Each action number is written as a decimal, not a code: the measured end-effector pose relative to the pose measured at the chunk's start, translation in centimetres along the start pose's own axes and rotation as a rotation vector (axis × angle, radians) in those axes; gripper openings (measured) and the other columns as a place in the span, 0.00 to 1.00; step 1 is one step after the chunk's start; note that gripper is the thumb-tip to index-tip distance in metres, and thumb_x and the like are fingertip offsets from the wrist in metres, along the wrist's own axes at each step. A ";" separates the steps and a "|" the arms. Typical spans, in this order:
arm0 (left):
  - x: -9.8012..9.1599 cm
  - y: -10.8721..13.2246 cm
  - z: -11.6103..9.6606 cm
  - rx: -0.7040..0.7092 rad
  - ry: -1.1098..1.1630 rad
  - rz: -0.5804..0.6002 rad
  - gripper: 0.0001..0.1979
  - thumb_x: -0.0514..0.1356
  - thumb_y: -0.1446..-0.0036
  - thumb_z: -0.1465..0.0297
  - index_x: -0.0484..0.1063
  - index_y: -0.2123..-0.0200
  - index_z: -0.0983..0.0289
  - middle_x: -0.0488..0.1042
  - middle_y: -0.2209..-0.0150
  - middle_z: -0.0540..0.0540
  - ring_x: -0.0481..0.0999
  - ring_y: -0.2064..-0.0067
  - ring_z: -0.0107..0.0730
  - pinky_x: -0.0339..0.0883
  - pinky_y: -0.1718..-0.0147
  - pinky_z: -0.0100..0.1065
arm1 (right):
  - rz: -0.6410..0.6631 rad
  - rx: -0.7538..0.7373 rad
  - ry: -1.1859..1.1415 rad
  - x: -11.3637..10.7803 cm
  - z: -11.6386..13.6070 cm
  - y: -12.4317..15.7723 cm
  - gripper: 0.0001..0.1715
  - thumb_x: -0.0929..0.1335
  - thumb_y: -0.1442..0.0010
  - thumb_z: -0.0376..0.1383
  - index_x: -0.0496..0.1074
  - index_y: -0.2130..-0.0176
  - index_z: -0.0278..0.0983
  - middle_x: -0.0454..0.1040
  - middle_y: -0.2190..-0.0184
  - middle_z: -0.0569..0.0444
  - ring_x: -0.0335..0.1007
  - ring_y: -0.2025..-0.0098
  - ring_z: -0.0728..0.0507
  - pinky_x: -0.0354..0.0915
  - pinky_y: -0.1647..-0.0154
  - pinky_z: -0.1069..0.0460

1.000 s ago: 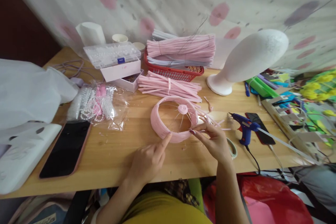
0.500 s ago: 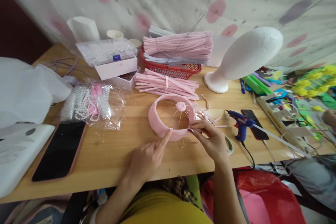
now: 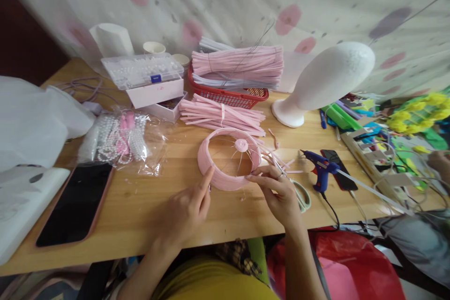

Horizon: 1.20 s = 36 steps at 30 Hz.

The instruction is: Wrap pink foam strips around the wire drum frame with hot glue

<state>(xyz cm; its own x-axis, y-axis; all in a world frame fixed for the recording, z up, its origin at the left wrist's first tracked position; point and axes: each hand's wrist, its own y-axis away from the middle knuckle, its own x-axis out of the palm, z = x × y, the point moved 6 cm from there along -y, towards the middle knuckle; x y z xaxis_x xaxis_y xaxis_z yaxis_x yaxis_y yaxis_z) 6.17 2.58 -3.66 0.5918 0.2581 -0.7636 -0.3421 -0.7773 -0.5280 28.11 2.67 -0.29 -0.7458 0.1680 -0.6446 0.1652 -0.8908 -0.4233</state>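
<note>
On the table in front of me lies a pink-wrapped ring (image 3: 230, 182), with thin wires running across it to a small pink coil (image 3: 241, 145). My left hand (image 3: 190, 208) is at the ring's front left. Its index finger is stretched against the wall there, the other fingers loosely bent, and it grips nothing that I can see. At the front right, my right hand (image 3: 277, 192) pinches the rim between thumb and fingers. Green-handled scissors (image 3: 303, 195) lie beside that hand, partly hidden. Behind the ring is a bundle of pink fuzzy stems (image 3: 225, 116).
A blue glue gun (image 3: 320, 168) and a phone (image 3: 339, 171) lie to the right. A white foam head (image 3: 333, 77) and a red basket (image 3: 232, 97) of stems stand behind. On the left are bagged beads (image 3: 119, 143), another phone (image 3: 75, 204) and bead boxes (image 3: 154, 89).
My left index finger has moved from the ring's front rim leftward to its front-left wall. My right hand still pinches the front-right rim. The camera view has shifted slightly.
</note>
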 end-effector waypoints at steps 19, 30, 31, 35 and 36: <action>2.0 0.4 1.9 -0.048 -0.158 0.302 0.32 0.52 0.37 0.77 0.58 0.30 0.56 0.75 0.76 0.48 0.73 0.77 0.32 0.61 0.78 0.29 | -0.064 0.025 -0.069 0.2 -0.3 -0.2 0.19 0.66 0.33 0.30 0.83 0.57 0.50 0.76 0.63 0.52 0.76 0.61 0.44 0.70 0.63 0.50; 2.0 1.2 0.1 0.024 -0.149 0.237 0.37 0.50 0.37 0.80 0.47 0.27 0.59 0.74 0.76 0.48 0.73 0.76 0.33 0.67 0.76 0.30 | -0.113 -0.004 -0.113 0.3 -0.3 0.2 0.23 0.66 0.35 0.25 0.82 0.55 0.52 0.75 0.63 0.54 0.75 0.60 0.45 0.72 0.61 0.51; 2.0 1.3 -0.1 0.028 -0.147 0.228 0.37 0.50 0.37 0.80 0.45 0.27 0.60 0.74 0.76 0.47 0.74 0.76 0.33 0.67 0.76 0.30 | -0.111 -0.004 -0.117 0.4 -0.3 0.2 0.23 0.66 0.35 0.25 0.82 0.55 0.52 0.74 0.63 0.54 0.75 0.60 0.45 0.72 0.61 0.51; 2.0 1.6 -0.7 0.037 -0.148 0.213 0.38 0.50 0.36 0.79 0.40 0.26 0.62 0.73 0.77 0.47 0.74 0.77 0.33 0.66 0.77 0.30 | -0.116 0.008 -0.129 0.4 -0.3 0.3 0.23 0.66 0.35 0.25 0.82 0.55 0.51 0.74 0.63 0.53 0.75 0.61 0.46 0.72 0.62 0.51; 2.0 1.6 -0.8 0.033 -0.146 0.213 0.38 0.50 0.36 0.79 0.39 0.26 0.62 0.74 0.77 0.47 0.74 0.77 0.33 0.66 0.77 0.30 | -0.119 0.013 -0.134 0.5 -0.3 0.3 0.23 0.66 0.35 0.25 0.82 0.55 0.51 0.74 0.63 0.53 0.75 0.61 0.46 0.72 0.62 0.51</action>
<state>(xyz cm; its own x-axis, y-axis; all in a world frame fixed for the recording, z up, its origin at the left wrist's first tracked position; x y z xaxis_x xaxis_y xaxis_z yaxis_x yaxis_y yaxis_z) 7.37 1.39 -5.79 0.3931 0.1730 -0.9031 -0.4728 -0.8044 -0.3599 28.01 2.58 -0.93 -0.8389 0.2153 -0.4999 0.0634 -0.8735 -0.4826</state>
